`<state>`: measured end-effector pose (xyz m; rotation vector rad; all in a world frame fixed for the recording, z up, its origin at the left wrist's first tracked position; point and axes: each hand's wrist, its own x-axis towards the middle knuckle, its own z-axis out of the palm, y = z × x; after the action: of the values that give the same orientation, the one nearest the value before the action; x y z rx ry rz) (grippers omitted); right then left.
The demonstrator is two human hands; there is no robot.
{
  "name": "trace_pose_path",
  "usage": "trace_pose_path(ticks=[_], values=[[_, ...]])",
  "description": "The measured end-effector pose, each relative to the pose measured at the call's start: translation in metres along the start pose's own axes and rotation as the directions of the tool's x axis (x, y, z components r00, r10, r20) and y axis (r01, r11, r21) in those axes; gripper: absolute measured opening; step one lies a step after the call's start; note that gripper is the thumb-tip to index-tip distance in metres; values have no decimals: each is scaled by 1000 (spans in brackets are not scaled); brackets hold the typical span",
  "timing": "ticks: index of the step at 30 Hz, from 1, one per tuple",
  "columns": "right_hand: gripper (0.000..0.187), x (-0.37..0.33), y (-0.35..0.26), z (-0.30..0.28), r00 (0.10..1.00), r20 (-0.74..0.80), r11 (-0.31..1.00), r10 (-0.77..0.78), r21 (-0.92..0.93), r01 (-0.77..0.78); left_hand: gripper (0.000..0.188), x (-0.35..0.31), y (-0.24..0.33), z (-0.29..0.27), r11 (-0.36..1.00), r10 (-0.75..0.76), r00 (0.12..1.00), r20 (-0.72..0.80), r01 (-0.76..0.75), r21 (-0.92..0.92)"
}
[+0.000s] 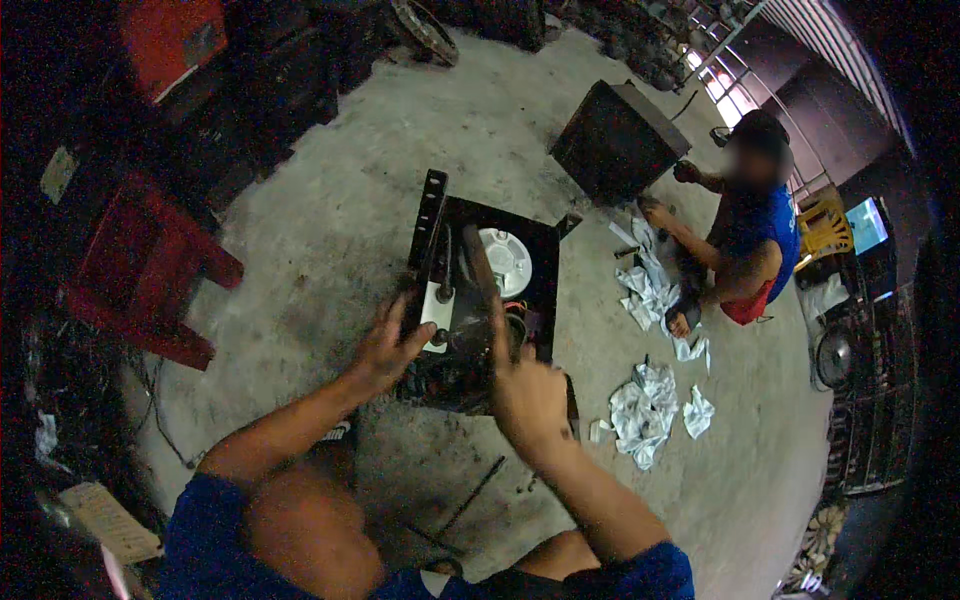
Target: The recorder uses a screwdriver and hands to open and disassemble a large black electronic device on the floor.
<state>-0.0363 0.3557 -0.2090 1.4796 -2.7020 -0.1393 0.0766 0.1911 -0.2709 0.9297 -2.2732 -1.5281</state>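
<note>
A black open-topped metal box stands on the floor before me, with a round silver part and a pale plate inside. My left hand grips the box's left side, its thumb over the plate beside a dark round fitting. My right hand is closed around a long brown bar-like tool, which slants across the box. Motion smears the tool, so its exact kind is unclear. Wires show near the round part.
Crumpled pale wrapping lies at the right. Beyond it a person in blue sits beside a dark box. A red plastic stool stands at the left. A thin dark rod lies on the floor near my legs.
</note>
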Motion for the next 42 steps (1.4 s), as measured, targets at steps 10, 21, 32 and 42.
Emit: trace_pose_path(ticks=[10,21,32,42], values=[[67,45,30,-19,998,51,996,25,82,-29,54,11,-2,4,970,-18,999,42,28,-242],[44,-58,105,32,677,192,-15,711,966,-258,33,38,-55,-115,986,-7,987,-162,-20,-164],[61,-81,20,6,957,140,564,253,783,-264,28,48,-29,-123,1000,1,970,-245,-8,-25],[54,-91,11,-7,816,189,208,546,913,-350,29,9,-18,-106,999,-28,976,-218,21,-36]])
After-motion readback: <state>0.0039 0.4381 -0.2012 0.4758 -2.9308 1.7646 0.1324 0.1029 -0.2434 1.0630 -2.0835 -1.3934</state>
